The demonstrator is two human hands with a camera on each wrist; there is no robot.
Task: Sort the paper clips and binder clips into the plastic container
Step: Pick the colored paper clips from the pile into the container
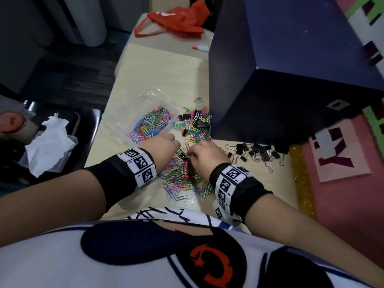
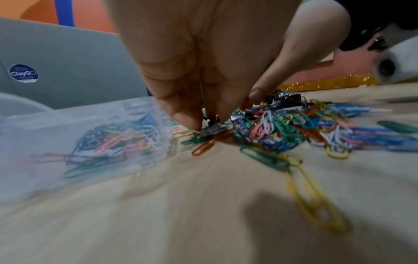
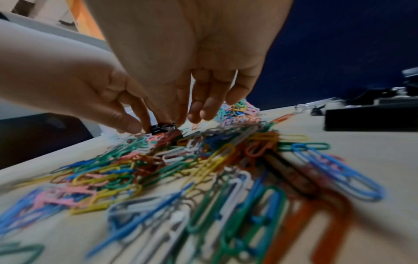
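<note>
My left hand [image 1: 164, 145] and right hand [image 1: 204, 153] meet over a pile of coloured paper clips [image 1: 178, 180] on the pale table. Between their fingertips sits a small black binder clip [image 3: 161, 127], with paper clips tangled in it. In the left wrist view the left hand [image 2: 208, 122] pinches its wire handles. The right hand [image 3: 173, 119] pinches it from the other side, its other fingers hanging loose. The clear plastic container [image 1: 124, 129], left of the hands, holds many paper clips. A second mixed pile [image 1: 195, 123] lies beyond the hands.
A group of black binder clips [image 1: 255, 152] lies on the table to the right. A tall dark blue box [image 1: 270, 90] stands behind it. A tissue in a clear tray [image 1: 49, 140] sits off the table's left edge. A red bag [image 1: 176, 19] lies at the far end.
</note>
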